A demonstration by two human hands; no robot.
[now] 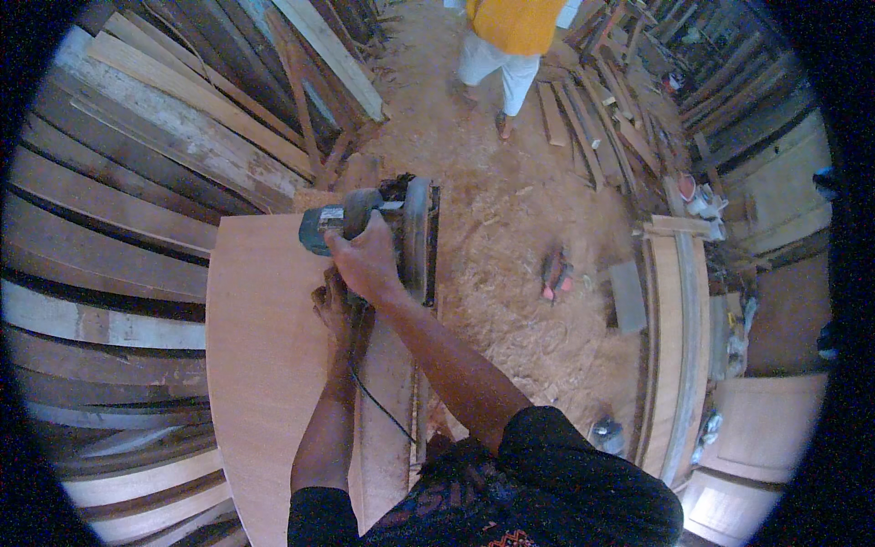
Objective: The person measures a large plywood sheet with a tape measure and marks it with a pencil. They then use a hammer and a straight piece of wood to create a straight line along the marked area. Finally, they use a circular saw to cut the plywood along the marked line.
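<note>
My right hand is wrapped round the handle of a teal and dark circular saw. The saw rests at the far right edge of a broad, light brown wooden board. Just behind the saw, my left hand presses down on the work, its visible fingers bent and apart. Part of that hand is hidden beside the saw. A narrow wooden strip runs lengthwise along the board's right side. The black power cord trails from the saw back toward my body.
Stacked planks line the left side. A person in a yellow top and light trousers stands on the dusty floor ahead. Red and dark objects lie on that floor. Long timber pieces stand to the right.
</note>
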